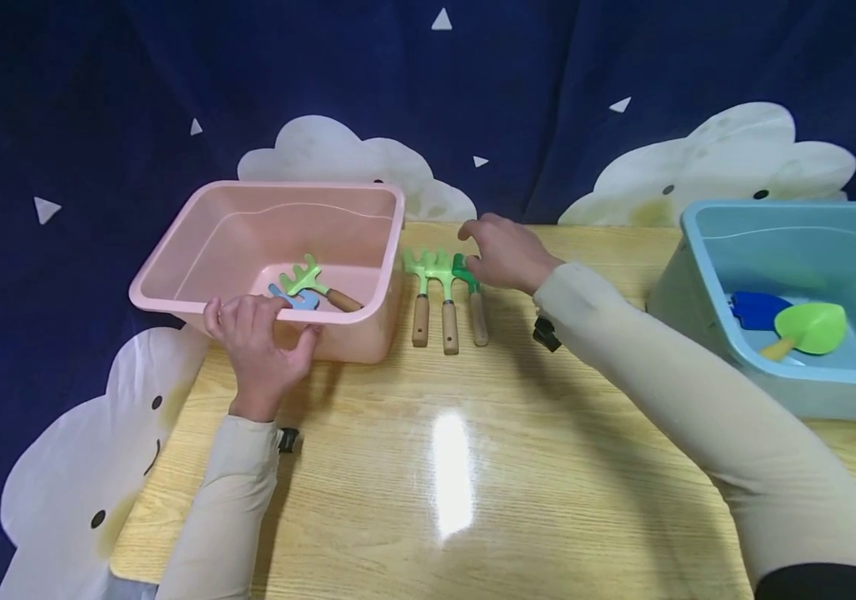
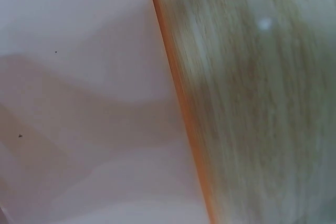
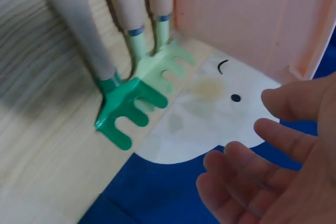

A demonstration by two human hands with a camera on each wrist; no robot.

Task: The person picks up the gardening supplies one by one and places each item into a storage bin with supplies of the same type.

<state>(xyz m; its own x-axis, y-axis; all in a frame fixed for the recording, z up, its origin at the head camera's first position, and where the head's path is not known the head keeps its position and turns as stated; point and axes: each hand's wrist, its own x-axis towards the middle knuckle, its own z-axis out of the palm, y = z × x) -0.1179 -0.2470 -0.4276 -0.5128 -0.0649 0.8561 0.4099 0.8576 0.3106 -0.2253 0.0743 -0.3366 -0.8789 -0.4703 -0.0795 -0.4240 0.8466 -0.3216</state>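
My left hand [image 1: 257, 343] grips the front rim of a pink bin [image 1: 356, 342], its fingers over the edge and the thumb outside. Inside lie a light green hand rake [image 1: 307, 277] with a wooden handle and a blue tool [image 1: 302, 297], partly hidden by the rim. To the right of the bin, two light green rakes [image 1: 449, 321] and a dark green rake [image 3: 131, 111] lie side by side on the table. Just above the dark green rake's tines is my right hand [image 1: 510, 252]. Its fingers are loosely bent and hold nothing in the right wrist view.
A blue bin [image 1: 705, 308] stands on the right, holding a green shovel [image 1: 813, 327] with a yellow handle and a dark blue tool [image 1: 759, 310]. Dark blue cloth [image 1: 367, 67] with white clouds hangs behind the wooden table [image 1: 367, 500]. The table's left edge runs near my left arm.
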